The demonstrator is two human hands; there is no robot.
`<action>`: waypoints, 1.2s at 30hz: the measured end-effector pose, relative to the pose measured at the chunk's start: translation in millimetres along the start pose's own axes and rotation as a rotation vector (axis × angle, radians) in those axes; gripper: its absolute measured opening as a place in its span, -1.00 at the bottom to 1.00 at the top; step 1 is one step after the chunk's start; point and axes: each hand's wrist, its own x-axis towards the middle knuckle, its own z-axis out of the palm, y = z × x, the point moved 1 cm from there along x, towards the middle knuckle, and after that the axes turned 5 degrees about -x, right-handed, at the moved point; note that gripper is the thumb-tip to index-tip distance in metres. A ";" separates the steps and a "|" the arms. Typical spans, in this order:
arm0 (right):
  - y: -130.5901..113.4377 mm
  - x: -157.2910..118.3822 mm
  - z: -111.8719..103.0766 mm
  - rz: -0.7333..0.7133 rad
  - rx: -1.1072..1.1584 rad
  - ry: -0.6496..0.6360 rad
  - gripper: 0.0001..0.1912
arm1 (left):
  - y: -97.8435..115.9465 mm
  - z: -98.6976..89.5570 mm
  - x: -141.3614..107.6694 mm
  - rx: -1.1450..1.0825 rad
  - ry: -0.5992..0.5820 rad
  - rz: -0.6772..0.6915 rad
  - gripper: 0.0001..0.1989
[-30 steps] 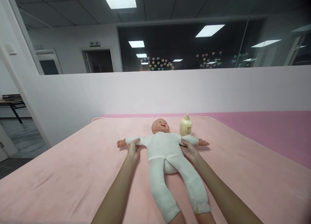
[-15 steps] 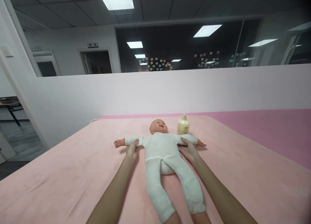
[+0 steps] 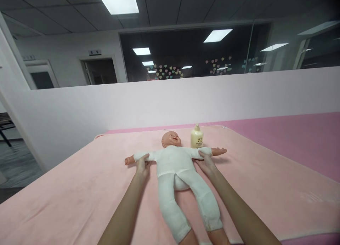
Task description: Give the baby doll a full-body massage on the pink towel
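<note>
Both hands slid outward: left hand (image 3: 142,165) and right hand (image 3: 206,163) pinching the white-suited doll's (image 3: 176,163) outstretched sleeves.

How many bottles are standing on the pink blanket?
1. The cream pump bottle stands upright on the far part of the pink blanket, just right of the doll head, beyond the right hand. No other bottle shows.

A white partition wall (image 3: 170,100) runs beyond the hands; above it a dark glass window (image 3: 186,50) with heart stickers, ceiling light panels (image 3: 118,0), and a doorway (image 3: 99,70) far left.
</note>
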 end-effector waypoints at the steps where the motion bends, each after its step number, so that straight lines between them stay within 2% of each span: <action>1: 1.1 0.3 0.1 -0.018 -0.018 0.010 -0.66 | 0.6 0.9 -1.2 -0.007 0.004 0.004 -0.88; 8: -0.7 -2.2 1.0 -0.021 -0.052 0.047 -0.65 | 0.8 1.4 0.4 -0.098 0.020 0.008 -0.91; 15: -3.6 -5.7 -1.0 0.013 -0.125 0.063 -0.67 | -2.6 -4.5 8.9 -0.038 0.041 0.056 -0.84; 20: 1.0 -4.5 -0.2 0.033 -0.153 0.051 -0.67 | 1.3 -5.4 1.9 0.067 0.052 0.138 -0.81; 25: -2.0 -8.8 1.9 0.052 -0.098 0.079 -0.66 | 8.3 -4.8 -6.1 0.116 0.015 0.114 -0.71; 27: -5.3 -11.9 3.3 0.045 -0.086 0.066 -0.63 | 11.4 -6.6 -7.4 0.114 0.028 0.135 -0.69; 32: -14.0 -16.7 4.3 0.003 -0.120 0.060 -0.66 | 18.3 -17.5 -4.5 0.176 0.155 0.215 -0.78; 36: -20.7 -12.5 -1.8 -0.056 -0.097 0.105 -0.74 | 18.6 -23.0 3.1 0.143 0.128 0.195 -0.80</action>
